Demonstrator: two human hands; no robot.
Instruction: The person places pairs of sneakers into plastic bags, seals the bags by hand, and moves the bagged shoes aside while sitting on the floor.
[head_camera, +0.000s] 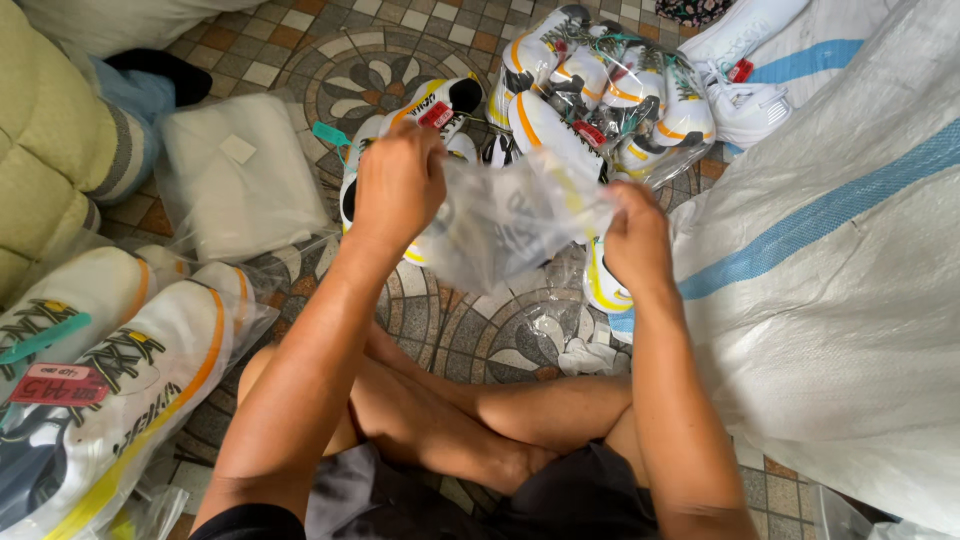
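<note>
Patterned tile floor (400, 70) strewn with bagged sneakers (590, 90); both hands' fingers (420, 150) pinching a clear plastic bag (510, 220).

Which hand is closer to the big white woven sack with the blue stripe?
The right hand. It grips the clear plastic bag just beside the sack. The left hand grips the bag's other end, farther from the sack.

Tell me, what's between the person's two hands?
A clear plastic bag stretches between the left hand and the right hand, each gripping an edge. The head view shows white shoes lying on the tiled floor behind it.
</note>
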